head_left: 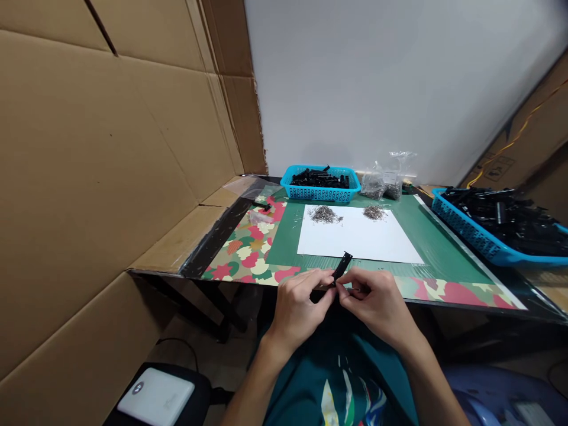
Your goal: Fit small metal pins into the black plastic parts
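Observation:
At the table's front edge, my left hand (306, 299) is closed on a slim black plastic part (342, 265), which tilts up and away from me. My right hand (368, 296) meets it at the part's near end, thumb and forefinger pinched together. Whatever sits in that pinch is too small to make out. Beyond the hands lies a white sheet (350, 241) bearing two heaps of tiny metal pieces, a left heap (323, 214) and a right heap (373, 212).
A blue basket (322, 194) of black parts stands at the back, beside clear bags (386, 184) of small pieces. Another blue basket (470, 228), piled with black parts, is at right. One black piece (261, 205) lies back left. Cardboard (110, 148) walls the left side.

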Demonstrator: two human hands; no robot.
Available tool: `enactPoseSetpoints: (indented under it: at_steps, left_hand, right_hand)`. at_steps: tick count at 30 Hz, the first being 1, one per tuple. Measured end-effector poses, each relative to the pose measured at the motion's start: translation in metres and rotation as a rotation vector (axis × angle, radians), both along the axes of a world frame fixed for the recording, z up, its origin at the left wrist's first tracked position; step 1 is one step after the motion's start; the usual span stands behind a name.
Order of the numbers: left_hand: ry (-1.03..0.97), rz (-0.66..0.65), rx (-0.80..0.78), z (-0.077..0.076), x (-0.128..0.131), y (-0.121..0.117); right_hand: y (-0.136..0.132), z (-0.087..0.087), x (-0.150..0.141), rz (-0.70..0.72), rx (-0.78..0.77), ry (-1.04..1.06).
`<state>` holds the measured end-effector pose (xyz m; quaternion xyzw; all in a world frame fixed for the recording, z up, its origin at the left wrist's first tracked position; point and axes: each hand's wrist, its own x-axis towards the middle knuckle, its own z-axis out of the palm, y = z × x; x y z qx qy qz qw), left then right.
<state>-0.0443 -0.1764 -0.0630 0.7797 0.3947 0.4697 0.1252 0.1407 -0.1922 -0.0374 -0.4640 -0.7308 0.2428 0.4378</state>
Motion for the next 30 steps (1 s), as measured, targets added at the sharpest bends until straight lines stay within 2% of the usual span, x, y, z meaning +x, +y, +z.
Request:
enactPoseSetpoints:
  at_steps: [4, 10, 22, 30]
  left_hand:
    - [-0.094, 0.0, 0.066, -0.003, 0.003, -0.002]
    - [-0.222, 0.031, -0.021, -0.006, 0.009, -0.009]
    - [-0.242, 0.107, 0.013, -0.002, 0.017, -0.015]
    - [-0.276, 0.071, 0.024, -0.001, 0.017, -0.015]
  right_hand:
    - [-0.003, -0.003, 0.005, 0.001, 0.013, 0.0]
    - [-0.005, -0.006, 0.013, 0.04, 0.055, -0.006]
    - [-0.003, -0.002, 0.01, 0.083, 0.155, -0.114]
    - [-0.004, -0.004, 0.01, 0.088, 0.197, -0.111]
